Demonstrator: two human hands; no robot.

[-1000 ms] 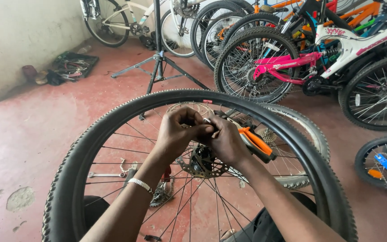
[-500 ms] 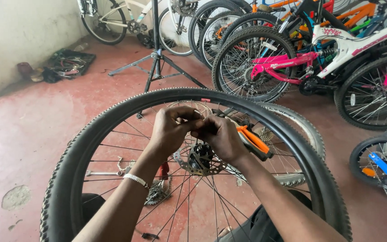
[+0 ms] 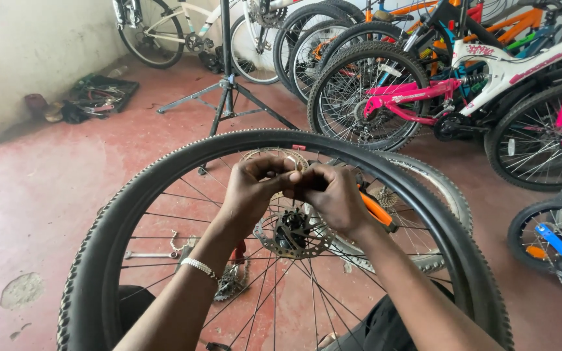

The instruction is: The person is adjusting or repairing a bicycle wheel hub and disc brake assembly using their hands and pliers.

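The wheel (image 3: 281, 247) is standing across the middle of the frame, and its spokes (image 3: 164, 214) are leaving only narrow gaps. On the upper right, parked bicycles (image 3: 463, 84) are blocking the way. A repair stand (image 3: 226, 84) is standing at upper centre. The red floor (image 3: 40, 188) on the left is lying open.

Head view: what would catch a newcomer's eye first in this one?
The big black knobby bicycle wheel fills the foreground, with the left hand and right hand pressed together just above its disc rotor; an orange-handled tool sticks out beside the right hand. Behind, at upper right, a pink and white bicycle stands among others on the red floor.
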